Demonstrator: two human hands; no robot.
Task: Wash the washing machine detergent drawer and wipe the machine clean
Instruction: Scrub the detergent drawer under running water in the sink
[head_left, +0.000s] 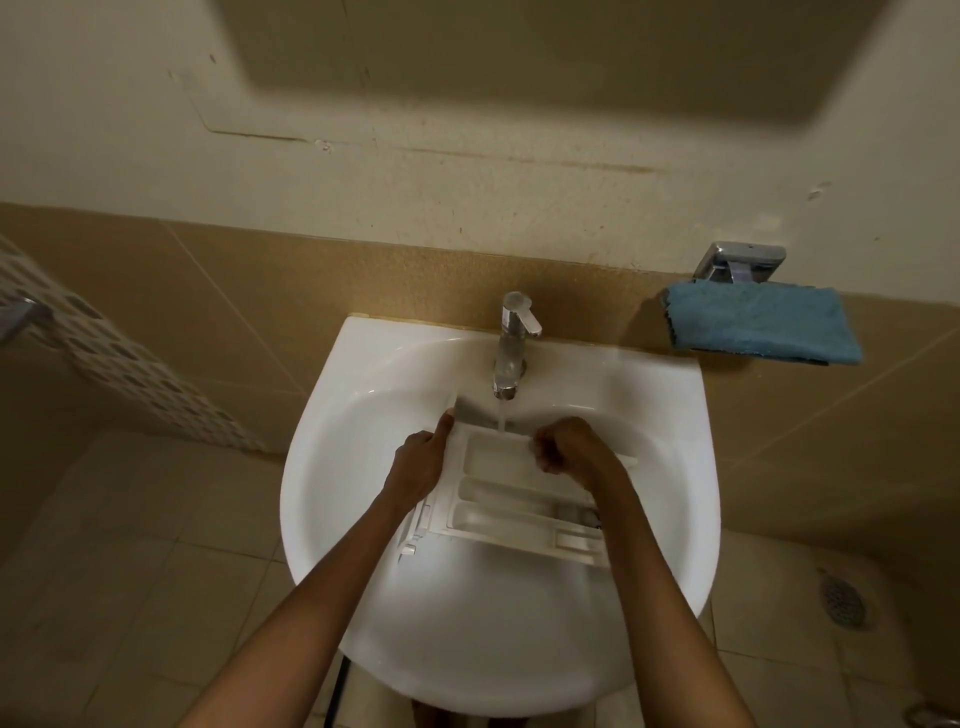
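The white plastic detergent drawer lies in the white sink, its compartments facing up. Water runs from the chrome tap onto the drawer's far edge. My left hand grips the drawer's left far corner, thumb along its edge. Over the right far part of the drawer my right hand is curled into a fist, pressing or rubbing there. Whether it holds anything is hidden.
A blue cloth lies on a chrome wall holder to the right of the sink. Beige wall tiles run behind. The tiled floor has a round drain at the right.
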